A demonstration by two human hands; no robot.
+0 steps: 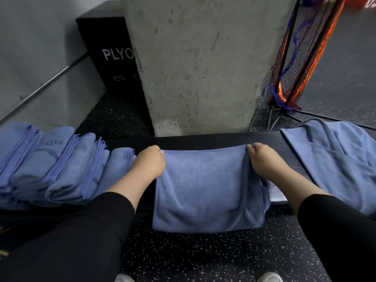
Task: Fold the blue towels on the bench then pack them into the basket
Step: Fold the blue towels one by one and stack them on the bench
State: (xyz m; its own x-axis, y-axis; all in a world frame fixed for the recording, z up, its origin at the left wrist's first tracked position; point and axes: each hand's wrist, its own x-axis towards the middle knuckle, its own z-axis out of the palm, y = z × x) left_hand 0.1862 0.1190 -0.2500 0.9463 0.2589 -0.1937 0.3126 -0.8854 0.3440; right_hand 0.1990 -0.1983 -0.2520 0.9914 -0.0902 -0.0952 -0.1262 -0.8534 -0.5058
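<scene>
Blue towel (205, 180) draped over bench (203, 140) near edge, mid-length; left hand (149, 161) and right hand (262, 159) pinching its far corners. Corners kept level, hem taut, before folding.

The fingertips of both hands, left (149, 161) and right (262, 157), curl under the far hem of the blue towel (207, 190), so I can't see them. That towel covers the table (203, 140) beneath it. The folded stack (50, 165) runs off the left edge; its printed letters are too creased to read. The loose towels (335, 159) are cut by the right edge. The concrete pillar (203, 64) hides the rest of the black box (109, 51) lettering after "PLYO". No basket shows anywhere
</scene>
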